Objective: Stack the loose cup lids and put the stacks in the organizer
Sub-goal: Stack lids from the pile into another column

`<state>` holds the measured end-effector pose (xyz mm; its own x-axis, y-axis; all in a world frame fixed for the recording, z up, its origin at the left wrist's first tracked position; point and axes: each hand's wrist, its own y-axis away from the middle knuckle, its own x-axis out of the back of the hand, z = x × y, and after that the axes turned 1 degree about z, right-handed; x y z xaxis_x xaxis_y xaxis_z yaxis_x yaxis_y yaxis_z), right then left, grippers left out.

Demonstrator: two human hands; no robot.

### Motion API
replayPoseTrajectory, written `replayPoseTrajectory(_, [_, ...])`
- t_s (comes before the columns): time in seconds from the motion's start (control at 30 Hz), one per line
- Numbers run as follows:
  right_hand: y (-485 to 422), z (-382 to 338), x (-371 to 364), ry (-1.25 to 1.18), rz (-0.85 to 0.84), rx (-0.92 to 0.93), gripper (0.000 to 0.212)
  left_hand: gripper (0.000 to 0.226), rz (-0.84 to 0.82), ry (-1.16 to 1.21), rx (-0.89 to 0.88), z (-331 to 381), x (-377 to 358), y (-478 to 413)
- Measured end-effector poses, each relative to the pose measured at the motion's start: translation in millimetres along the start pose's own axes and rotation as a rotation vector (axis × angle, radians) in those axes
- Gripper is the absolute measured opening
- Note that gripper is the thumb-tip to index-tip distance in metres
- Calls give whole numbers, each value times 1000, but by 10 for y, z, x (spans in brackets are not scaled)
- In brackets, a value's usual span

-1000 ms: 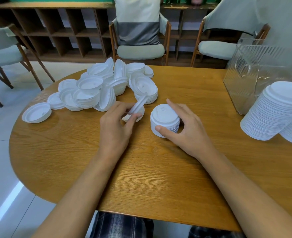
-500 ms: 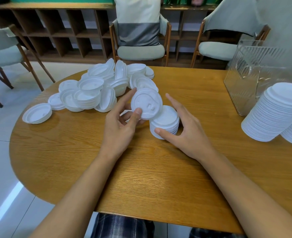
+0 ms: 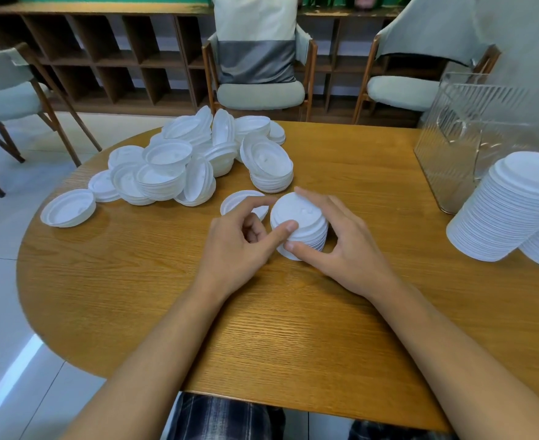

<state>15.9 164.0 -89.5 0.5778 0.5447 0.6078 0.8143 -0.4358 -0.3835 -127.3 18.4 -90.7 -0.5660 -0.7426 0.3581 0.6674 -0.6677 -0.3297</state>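
Here my right hand curls round the short stack on the table, thumb at its base and fingers behind, while my left hand pinches the rim of the top lid between thumb and forefinger. To seat this lid well, I judge it should be pressed down level until its rim nests all round, the right hand bracing the column against sliding. 1 loose lid lies just beside, the pile lies beyond, and the clear organizer stands far right behind 2 tall stacks.
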Motion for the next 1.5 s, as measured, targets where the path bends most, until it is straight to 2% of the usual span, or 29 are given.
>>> replayPoseTrajectory(0.07, [-1, 8, -6, -8, 4, 11, 72, 36, 22, -33, -30, 13, 12, -3])
replayPoseTrajectory(0.13, [3, 6, -2, -8, -5, 19, 70, 48, 25, -51, -83, 18, 33, -5])
replayPoseTrajectory(0.3, [18, -43, 5, -25, -41, 54, 70, 70, -202, 115, -84, 64, 75, -1])
replayPoseTrajectory(0.47, [15, -51, 31, -80, -75, 1, 89, 76, -59, 76, -108, 53, 52, -9])
replayPoseTrajectory(0.6, [6, -20, 0, -39, -40, 39, 81, 72, -45, -43, -96, 27, 6, -7])
replayPoseTrajectory(0.8, [6, -30, 4, -49, -45, 57, 79, 72, -222, 89, -92, 28, 91, -30])
replayPoseTrajectory(1.0, [5, -35, 7, -55, -67, 10, 88, 70, -32, 4, -91, 20, 12, -20])
replayPoseTrajectory(1.13, [5, -28, -9, -61, -42, 39, 79, 76, -191, 24, -24, 41, 23, -34])
replayPoseTrajectory(1.23, [1, -34, -10, -65, -46, 38, 78, 70, -239, 105, -35, 11, 69, -41])
replayPoseTrajectory(1.5, [6, -22, -5, -69, -61, -26, 95, 66, -37, 29, -76, 47, -5, 2])
